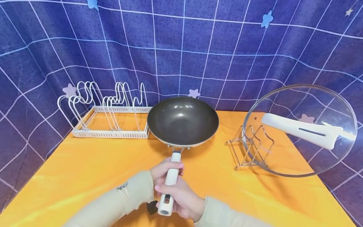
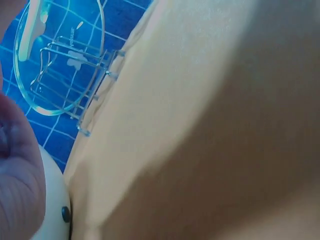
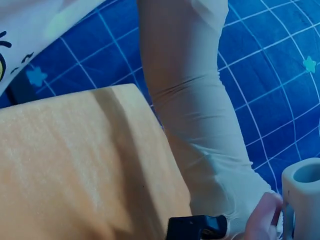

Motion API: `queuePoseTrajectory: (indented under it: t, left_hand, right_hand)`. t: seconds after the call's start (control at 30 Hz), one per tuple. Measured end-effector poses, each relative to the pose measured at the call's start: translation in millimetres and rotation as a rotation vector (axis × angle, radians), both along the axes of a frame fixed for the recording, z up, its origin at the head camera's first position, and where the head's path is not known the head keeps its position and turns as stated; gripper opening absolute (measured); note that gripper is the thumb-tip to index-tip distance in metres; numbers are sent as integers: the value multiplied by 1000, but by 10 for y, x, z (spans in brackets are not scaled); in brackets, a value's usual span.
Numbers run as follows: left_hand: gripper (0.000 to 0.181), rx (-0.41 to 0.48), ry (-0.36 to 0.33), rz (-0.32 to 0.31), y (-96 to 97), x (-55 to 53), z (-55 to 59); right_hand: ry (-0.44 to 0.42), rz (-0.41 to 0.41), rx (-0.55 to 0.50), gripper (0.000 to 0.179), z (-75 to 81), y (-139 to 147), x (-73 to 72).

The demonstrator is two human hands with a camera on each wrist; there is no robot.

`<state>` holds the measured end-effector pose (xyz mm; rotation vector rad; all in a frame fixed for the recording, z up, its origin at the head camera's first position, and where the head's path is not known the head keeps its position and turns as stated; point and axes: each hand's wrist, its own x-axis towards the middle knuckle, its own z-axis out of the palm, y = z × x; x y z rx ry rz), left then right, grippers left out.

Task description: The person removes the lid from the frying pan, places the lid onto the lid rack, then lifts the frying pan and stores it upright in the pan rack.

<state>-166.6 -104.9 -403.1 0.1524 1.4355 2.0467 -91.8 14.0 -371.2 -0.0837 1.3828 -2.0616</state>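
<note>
White handle (image 1: 171,176) of dark pan (image 1: 182,121): your left hand (image 1: 163,171) grips nearer pan, your right hand (image 1: 185,197) grips nearer end. White rack (image 1: 110,134) left; glass lid (image 1: 300,130) in wire rack (image 1: 250,163), right.

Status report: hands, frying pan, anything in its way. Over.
Left hand and right hand grip white handle. Frying pan empty. White rack close on its left; glass lid off right, in wire rack.

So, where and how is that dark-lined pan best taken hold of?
Probably around the long white handle, coming from the near side: it's slim and juts from the pan that way, while the wide, rounded body offers less to wrap around.
</note>
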Motion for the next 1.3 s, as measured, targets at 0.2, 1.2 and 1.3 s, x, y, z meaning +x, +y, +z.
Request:
queuePoseTrajectory:
  t: [0.2,1.2,1.3]
  left_hand:
    - [18,-28,-7,-42,-33,-37,42]
    - [15,143,-56,63,217,50,-49]
    - [13,160,-52,61,224,54,-80]
  right_hand:
    - [-45,6,-5,62,-1,-23,-2]
    - [-134,194,-160,28,-89,307,74]
    - [-142,188,-178,27,-94,304,69]
